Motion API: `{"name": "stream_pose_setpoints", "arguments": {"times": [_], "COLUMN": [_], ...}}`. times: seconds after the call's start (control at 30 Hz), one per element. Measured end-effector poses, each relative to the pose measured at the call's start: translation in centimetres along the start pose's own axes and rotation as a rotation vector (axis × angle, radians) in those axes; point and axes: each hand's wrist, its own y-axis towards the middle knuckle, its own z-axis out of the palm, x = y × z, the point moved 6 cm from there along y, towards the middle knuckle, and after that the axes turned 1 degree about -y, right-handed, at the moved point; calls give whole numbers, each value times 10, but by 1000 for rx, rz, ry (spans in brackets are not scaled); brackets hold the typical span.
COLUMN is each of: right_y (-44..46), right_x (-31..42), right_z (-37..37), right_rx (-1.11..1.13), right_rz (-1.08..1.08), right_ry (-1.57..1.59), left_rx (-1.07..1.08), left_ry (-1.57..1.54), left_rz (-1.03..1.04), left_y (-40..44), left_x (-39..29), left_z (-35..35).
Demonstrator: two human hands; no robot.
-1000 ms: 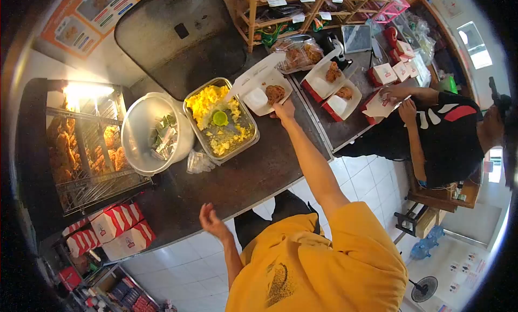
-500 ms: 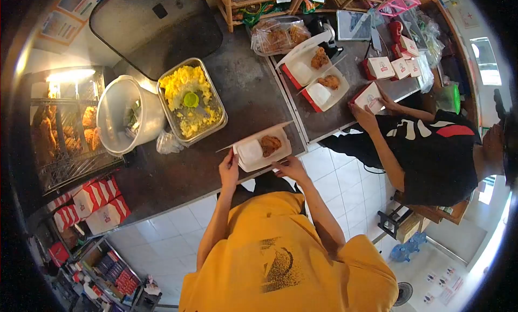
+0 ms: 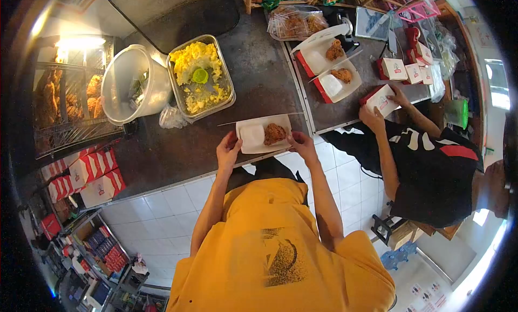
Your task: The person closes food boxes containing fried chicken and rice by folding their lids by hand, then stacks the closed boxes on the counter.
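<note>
A white cardboard meal box (image 3: 265, 148) lies at the front edge of the counter, its lid up. Inside it a white wrapped packet (image 3: 251, 136) fills the left half, and a piece of fried chicken (image 3: 274, 134) lies on the right. My left hand (image 3: 229, 150) pinches the box's left end. At the opposite end, the fingers of my right hand (image 3: 304, 148) grip the right wall. Back to the right, two more open boxes (image 3: 330, 92) each hold fried chicken and a white packet.
A metal tray (image 3: 229, 99) of yellow rice with a green cup (image 3: 200, 75) stands behind, beside a clear plastic bucket (image 3: 129, 90). A lit display case (image 3: 73, 96) is at left, above folded red-and-white boxes (image 3: 97, 174). A co-worker (image 3: 426, 166) holds a closed box (image 3: 380, 100) at right.
The box in my hands has turned from a slant to nearly level. My right hand has moved from its lower right corner up to its right end. The co-worker still handles the closed box.
</note>
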Motion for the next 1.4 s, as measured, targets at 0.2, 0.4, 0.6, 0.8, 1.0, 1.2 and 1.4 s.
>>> {"name": "stream_pose_setpoints", "arguments": {"times": [0.2, 0.4, 0.6, 0.8, 1.0, 1.2, 1.4], "right_y": [-40, -35, -23, -43, -19, -29, -34], "right_x": [148, 128, 44, 63, 36, 70, 43], "right_z": [-24, -17, 8, 10, 7, 10, 38], "right_rx": [-322, -123, -388, -344, -172, -160, -341], "right_rz": [-897, -943, -788, -547, -484, -410, -487], "right_ry": [-602, -893, -482, -268, -377, -576, -861], "left_rx": [-158, 102, -119, -111, -29, 107, -63], "left_ry": [650, 825, 390, 201, 217, 222, 728], "left_rz": [758, 778, 435, 260, 212, 47, 320], "left_y": [-13, -9, -20, -16, -25, 2, -8], "left_x": [-142, -120, -47, -39, -39, 1, -16], "left_z": [-4, 0, 6, 4, 15, -7, 30]}}
